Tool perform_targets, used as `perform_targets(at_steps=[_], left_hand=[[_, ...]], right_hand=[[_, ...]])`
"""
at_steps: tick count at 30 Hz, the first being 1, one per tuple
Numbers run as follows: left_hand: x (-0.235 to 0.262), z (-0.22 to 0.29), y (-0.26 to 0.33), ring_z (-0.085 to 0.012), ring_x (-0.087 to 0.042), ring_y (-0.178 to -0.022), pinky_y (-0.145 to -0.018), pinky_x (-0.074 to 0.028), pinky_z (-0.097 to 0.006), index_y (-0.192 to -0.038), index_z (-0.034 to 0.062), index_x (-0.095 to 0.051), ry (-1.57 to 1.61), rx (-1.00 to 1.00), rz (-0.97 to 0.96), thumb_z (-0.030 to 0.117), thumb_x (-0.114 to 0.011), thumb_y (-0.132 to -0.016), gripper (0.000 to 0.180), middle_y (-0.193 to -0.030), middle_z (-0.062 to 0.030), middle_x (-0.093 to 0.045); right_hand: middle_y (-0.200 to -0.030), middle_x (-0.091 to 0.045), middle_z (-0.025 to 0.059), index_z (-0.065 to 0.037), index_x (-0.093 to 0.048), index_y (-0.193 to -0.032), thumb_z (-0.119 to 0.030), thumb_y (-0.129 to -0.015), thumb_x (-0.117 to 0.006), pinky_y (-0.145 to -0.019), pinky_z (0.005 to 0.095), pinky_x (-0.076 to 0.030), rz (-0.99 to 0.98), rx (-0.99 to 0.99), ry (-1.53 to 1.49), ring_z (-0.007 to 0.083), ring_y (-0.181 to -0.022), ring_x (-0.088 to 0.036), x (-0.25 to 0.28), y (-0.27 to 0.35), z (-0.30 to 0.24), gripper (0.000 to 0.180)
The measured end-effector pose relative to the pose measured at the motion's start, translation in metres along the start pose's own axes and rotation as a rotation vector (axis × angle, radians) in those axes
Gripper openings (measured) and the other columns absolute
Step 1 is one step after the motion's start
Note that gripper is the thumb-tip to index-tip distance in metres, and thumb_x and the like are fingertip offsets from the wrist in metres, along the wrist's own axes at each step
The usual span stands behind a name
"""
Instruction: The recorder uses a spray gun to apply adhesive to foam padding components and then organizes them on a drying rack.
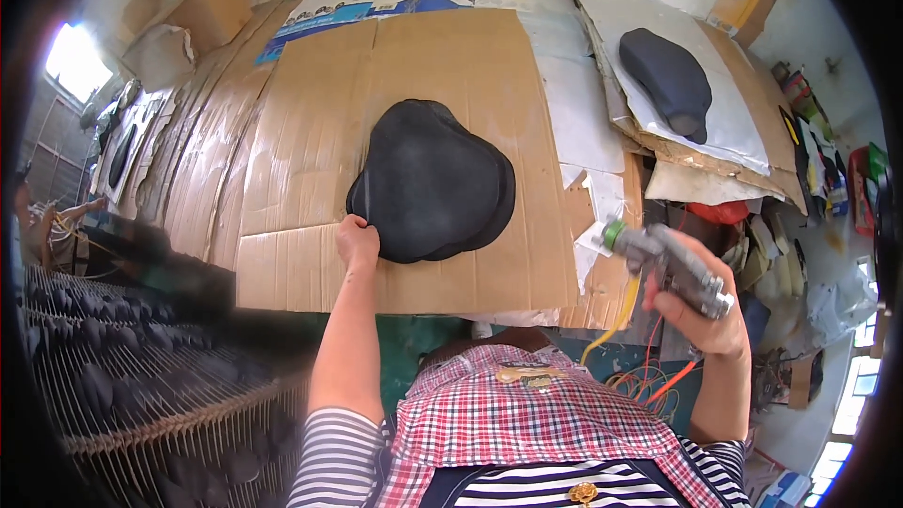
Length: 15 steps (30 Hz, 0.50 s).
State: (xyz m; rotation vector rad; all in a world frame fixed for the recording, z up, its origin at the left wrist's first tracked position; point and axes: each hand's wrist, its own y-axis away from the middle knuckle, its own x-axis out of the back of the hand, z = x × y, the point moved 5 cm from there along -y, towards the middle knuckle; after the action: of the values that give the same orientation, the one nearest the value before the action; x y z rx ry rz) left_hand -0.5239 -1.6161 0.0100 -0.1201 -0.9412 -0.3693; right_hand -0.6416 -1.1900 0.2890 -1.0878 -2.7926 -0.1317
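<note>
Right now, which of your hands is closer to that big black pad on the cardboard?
Left. The left hand touches the near edge of the black pad. The right hand is off to the pad's right, apart from it, holding a spray gun.

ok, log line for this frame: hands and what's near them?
left hand: grips edge of black saddle-shaped pad on cardboard sheet | right hand: holds spray gun, raised off the sheet | second dark pad: far right

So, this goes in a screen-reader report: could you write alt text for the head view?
A person's left hand grips the edge of a dark saddle-shaped pad lying on a cardboard sheet, while the right hand holds a metal spray gun. A second dark pad lies farther right.
</note>
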Motion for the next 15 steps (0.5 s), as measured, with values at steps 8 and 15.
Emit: perform_targets(at_steps=[8, 15], left_hand=[[-0.015, -0.017, -0.014, -0.0159, -0.058, -0.073, -0.059, -0.050, -0.034, -0.094, 0.0047, -0.059, 0.783, 0.436, -0.202, 0.000, -0.068, -0.074, 0.023, -0.087, -0.0054, -0.061], [-0.027, -0.022, -0.006, -0.0197, -0.058, -0.085, -0.065, -0.051, -0.038, -0.121, 0.0069, -0.048, 0.970, 0.572, -0.261, 0.003, -0.064, -0.080, 0.045, -0.105, -0.0082, -0.059]], right_hand=[[-0.087, -0.063, 0.0038, 0.004, -0.051, -0.127, 0.004, -0.075, -0.066, -0.069, 0.0224, -0.046, -0.214, -0.064, 0.061, 0.0077, -0.074, -0.056, 0.010, 0.019, 0.013, 0.054], [-0.086, -0.060, 0.0055, 0.003, -0.047, -0.131, 0.006, -0.075, -0.065, -0.070, 0.0241, -0.047, 0.119, -0.024, -0.100, 0.0101, -0.076, -0.056, 0.004, -0.003, 0.012, 0.059]])
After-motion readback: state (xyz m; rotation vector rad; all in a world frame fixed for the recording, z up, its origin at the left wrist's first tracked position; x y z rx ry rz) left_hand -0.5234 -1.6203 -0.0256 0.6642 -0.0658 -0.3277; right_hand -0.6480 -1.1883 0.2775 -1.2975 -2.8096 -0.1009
